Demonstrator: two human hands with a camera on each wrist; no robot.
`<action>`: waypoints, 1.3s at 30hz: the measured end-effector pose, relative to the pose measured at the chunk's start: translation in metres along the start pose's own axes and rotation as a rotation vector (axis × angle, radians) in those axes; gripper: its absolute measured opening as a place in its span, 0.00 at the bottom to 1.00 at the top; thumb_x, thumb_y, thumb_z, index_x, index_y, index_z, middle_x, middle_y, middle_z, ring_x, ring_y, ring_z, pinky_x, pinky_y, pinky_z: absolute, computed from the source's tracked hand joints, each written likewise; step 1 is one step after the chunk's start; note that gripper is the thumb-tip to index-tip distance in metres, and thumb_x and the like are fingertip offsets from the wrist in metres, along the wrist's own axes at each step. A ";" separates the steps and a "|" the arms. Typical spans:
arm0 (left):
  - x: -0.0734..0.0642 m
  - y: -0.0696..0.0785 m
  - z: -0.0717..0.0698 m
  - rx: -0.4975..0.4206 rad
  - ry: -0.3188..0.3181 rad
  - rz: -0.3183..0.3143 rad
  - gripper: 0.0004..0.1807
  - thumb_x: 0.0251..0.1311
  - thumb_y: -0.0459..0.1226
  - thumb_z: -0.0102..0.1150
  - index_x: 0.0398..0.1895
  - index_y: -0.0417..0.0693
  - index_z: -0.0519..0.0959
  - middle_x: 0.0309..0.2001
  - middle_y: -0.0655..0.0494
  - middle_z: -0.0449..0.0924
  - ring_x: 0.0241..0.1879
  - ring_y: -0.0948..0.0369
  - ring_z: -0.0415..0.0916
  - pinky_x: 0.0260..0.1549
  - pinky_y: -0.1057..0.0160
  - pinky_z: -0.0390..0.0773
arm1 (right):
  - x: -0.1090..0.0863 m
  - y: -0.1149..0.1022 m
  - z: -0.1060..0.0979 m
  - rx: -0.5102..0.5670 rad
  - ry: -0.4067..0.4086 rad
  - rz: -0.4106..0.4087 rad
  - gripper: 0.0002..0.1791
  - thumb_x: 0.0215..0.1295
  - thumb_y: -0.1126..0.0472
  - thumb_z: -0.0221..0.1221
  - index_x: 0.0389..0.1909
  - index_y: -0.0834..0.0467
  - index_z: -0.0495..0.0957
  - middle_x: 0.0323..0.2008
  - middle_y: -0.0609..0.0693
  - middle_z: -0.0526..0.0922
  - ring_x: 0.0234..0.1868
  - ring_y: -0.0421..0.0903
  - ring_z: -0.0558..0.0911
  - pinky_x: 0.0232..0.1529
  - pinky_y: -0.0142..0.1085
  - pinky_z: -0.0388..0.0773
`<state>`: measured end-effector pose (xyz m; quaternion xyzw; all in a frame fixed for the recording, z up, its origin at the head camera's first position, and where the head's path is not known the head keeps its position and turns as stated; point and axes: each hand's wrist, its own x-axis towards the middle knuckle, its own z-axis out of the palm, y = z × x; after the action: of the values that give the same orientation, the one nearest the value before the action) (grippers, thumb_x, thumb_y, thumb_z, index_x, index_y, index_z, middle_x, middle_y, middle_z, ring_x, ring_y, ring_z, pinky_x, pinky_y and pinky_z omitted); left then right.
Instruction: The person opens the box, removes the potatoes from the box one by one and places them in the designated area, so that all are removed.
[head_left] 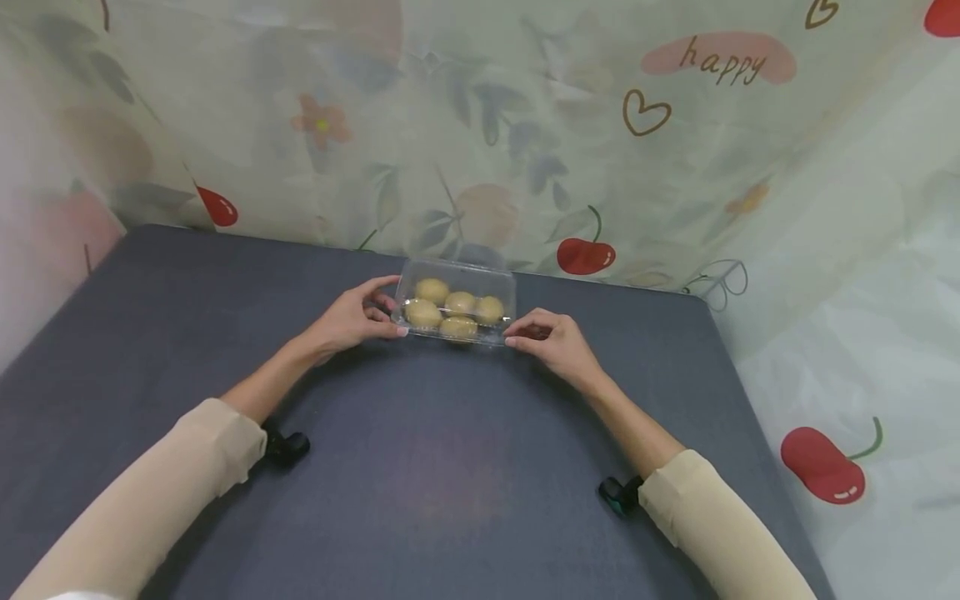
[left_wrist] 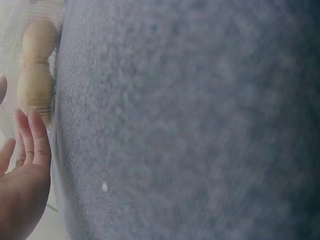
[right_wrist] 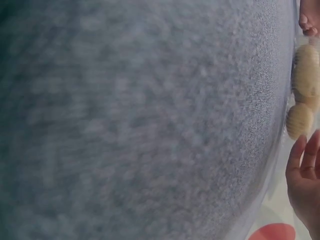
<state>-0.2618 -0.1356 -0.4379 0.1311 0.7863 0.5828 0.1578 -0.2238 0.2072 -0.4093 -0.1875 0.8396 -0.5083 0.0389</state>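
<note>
Both ends of the clear box [head_left: 506, 287] are in hand. I see it at the far side of the desk [head_left: 465, 450], about mid-width, short of the patterned cloth [head_left: 427, 117]. Inside sit pale yellow round items [head_left: 423, 313]; I count five from the head view, lying close together.

Left hand [head_left: 352, 321]: clamped on the box's left end, thumb at the near corner, index finger reaching toward the far one. Right hand [head_left: 558, 342]: thumb and forefinger together on the near right corner, a lighter pinch by my reading.

Cannot tell whether the lid is fastened; glare on the plastic hides the seam. Cannot tell either whether the base bears fully on the desk.

Step, as I judge it: steadying or positioning the closed-in load from both sides. Next move, in my estimate, calls for even, gentle pressure at the two ends and a level box, since thin plastic may flex and the round contents could roll to one side. I would check the right corner first; its hold looks the smaller.
</note>
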 end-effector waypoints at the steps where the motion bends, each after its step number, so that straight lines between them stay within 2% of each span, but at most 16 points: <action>1: 0.000 0.000 0.001 -0.005 0.002 0.002 0.49 0.57 0.33 0.72 0.78 0.54 0.54 0.50 0.45 0.72 0.40 0.56 0.79 0.41 0.61 0.81 | 0.000 -0.004 0.000 0.004 -0.002 0.000 0.08 0.63 0.67 0.67 0.41 0.66 0.85 0.38 0.57 0.82 0.38 0.55 0.83 0.36 0.33 0.81; 3: 0.000 0.001 0.002 -0.026 0.005 -0.001 0.49 0.58 0.33 0.71 0.78 0.53 0.54 0.47 0.45 0.74 0.39 0.56 0.80 0.41 0.61 0.82 | 0.000 -0.004 0.000 0.007 0.000 0.008 0.08 0.63 0.67 0.67 0.40 0.67 0.85 0.38 0.58 0.82 0.38 0.56 0.83 0.37 0.36 0.82; 8: -0.002 0.002 0.004 -0.069 0.015 -0.009 0.48 0.58 0.31 0.70 0.78 0.53 0.53 0.40 0.46 0.79 0.35 0.54 0.82 0.40 0.58 0.83 | 0.006 0.014 0.001 0.017 0.007 0.028 0.06 0.61 0.64 0.69 0.38 0.62 0.87 0.37 0.55 0.82 0.36 0.53 0.84 0.38 0.42 0.83; 15: -0.003 0.003 0.009 -0.105 0.029 -0.007 0.48 0.58 0.29 0.69 0.78 0.52 0.54 0.36 0.45 0.77 0.36 0.53 0.81 0.41 0.56 0.85 | 0.009 0.025 0.001 0.024 0.008 -0.004 0.05 0.60 0.59 0.71 0.34 0.55 0.87 0.35 0.51 0.82 0.34 0.49 0.84 0.35 0.36 0.83; 29: -0.004 0.005 0.016 -0.122 0.048 -0.036 0.45 0.63 0.29 0.64 0.79 0.55 0.52 0.34 0.48 0.71 0.37 0.51 0.75 0.39 0.60 0.79 | 0.013 0.027 0.000 0.030 -0.004 -0.027 0.04 0.58 0.62 0.71 0.33 0.58 0.88 0.34 0.54 0.83 0.35 0.51 0.83 0.36 0.33 0.82; 39: -0.004 0.007 0.018 -0.099 0.062 -0.051 0.46 0.63 0.30 0.64 0.79 0.57 0.52 0.33 0.50 0.71 0.38 0.48 0.75 0.39 0.59 0.79 | 0.016 0.028 -0.004 0.015 -0.022 -0.041 0.03 0.58 0.61 0.72 0.31 0.55 0.88 0.34 0.50 0.84 0.35 0.47 0.83 0.36 0.35 0.83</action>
<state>-0.2506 -0.1198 -0.4356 0.0849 0.7642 0.6205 0.1544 -0.2476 0.2166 -0.4295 -0.2098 0.8313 -0.5133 0.0391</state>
